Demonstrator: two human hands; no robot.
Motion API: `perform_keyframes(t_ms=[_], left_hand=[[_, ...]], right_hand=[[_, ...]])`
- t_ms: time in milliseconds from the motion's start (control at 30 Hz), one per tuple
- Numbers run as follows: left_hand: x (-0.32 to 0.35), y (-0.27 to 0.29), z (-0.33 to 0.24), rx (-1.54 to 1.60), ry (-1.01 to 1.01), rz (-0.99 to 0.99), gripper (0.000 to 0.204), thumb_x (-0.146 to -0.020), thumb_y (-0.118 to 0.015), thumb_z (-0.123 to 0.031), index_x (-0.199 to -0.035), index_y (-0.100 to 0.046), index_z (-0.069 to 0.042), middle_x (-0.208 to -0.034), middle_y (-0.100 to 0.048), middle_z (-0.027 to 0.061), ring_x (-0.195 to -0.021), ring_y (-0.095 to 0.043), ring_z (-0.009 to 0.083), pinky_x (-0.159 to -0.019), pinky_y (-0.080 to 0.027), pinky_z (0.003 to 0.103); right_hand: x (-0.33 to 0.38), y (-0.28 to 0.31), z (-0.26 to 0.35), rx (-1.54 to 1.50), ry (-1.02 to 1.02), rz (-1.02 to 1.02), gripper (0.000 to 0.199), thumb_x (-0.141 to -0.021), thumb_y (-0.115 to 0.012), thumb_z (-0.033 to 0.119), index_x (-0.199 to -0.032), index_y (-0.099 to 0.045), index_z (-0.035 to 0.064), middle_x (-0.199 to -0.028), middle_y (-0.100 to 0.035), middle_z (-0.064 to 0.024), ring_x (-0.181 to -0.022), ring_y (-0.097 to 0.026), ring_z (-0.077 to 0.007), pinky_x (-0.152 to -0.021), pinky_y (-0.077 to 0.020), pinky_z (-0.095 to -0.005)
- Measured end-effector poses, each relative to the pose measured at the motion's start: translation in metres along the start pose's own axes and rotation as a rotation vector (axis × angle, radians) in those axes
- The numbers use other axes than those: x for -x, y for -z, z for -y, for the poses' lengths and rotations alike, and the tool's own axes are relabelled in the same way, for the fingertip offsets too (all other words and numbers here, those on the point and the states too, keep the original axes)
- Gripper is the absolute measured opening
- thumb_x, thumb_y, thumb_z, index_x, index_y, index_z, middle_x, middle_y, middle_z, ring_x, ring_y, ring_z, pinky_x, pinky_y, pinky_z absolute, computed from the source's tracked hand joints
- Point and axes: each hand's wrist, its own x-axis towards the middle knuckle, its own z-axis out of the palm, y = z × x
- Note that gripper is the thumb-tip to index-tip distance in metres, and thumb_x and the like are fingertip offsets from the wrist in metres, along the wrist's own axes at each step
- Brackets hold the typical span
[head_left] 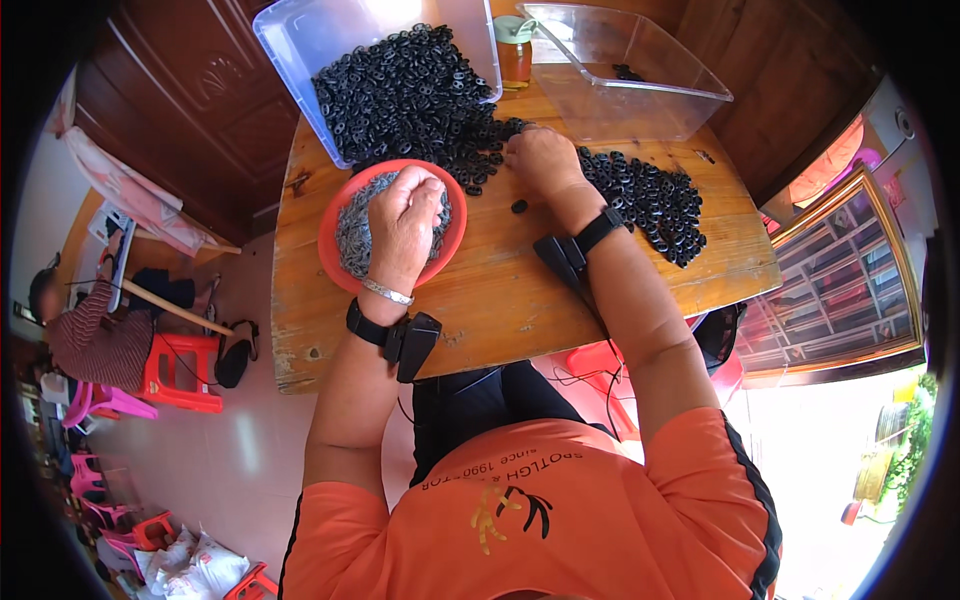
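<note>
Spilling from a translucent plastic bin (pixel 285 60) at the tabletop's (pixel 480 300) far-left corner, a heap of black two-holed oval pieces (pixel 410 95) reaches the right hand (pixel 512 150); the bin appears tipped to keep them within easy reach. That hand's fingers bend down at the heap's edge; whether they grip a piece cannot be told. Near the left edge, the left hand (pixel 405 215) is over a red bowl (pixel 331 250) of small grey pieces (pixel 352 235), fingers curled inward, any hold hidden; the bowl's rim probably keeps these from scattering. A separate black pile (pixel 650 200) lies toward the right edge, perhaps to avoid mixing. A clear bin (pixel 640 110) occupies the far-right corner.
</note>
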Motion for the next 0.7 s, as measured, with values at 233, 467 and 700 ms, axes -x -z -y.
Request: perform_keyframes(t_ms=[233, 467, 700], left_hand=[[-0.002, 0.002, -0.002, -0.059, 0.006, 0.024, 0.019, -0.091, -0.051, -0.017, -0.081, -0.057, -0.002, -0.064, -0.053, -0.0015, -0.057, -0.048, 0.0051, -0.053, -0.039, 0.02], [-0.004, 0.002, -0.002, 0.015, 0.084, 0.019, 0.02, -0.09, -0.051, -0.017, -0.082, -0.059, -0.001, -0.063, -0.054, -0.0006, -0.054, -0.048, 0.0059, -0.051, -0.04, 0.021], [-0.004, 0.017, 0.009, 0.283, 0.383, 0.222, 0.043, -0.091, -0.043, -0.041, -0.081, -0.058, -0.002, -0.064, -0.057, 0.0041, -0.052, -0.053, 0.012, -0.046, -0.038, 0.022]], right_hand=[[-0.003, -0.008, 0.0, 0.084, 0.013, -0.051, 0.02, -0.084, -0.054, 0.023, -0.085, -0.065, 0.007, -0.091, -0.064, -0.0149, -0.088, -0.061, -0.0323, -0.077, -0.0492, -0.0422], [0.003, 0.012, 0.013, -0.639, 0.065, -0.016, 0.018, -0.087, -0.056, 0.02, -0.089, -0.062, 0.0027, -0.083, -0.063, -0.0083, -0.077, -0.06, -0.0202, -0.071, -0.0486, -0.0327], [0.03, 0.043, 0.067, -0.904, 0.555, -0.199, 0.009, -0.088, -0.059, 0.012, -0.089, -0.059, 0.0032, -0.082, -0.059, -0.0055, -0.076, -0.057, -0.0187, -0.07, -0.0466, -0.03]])
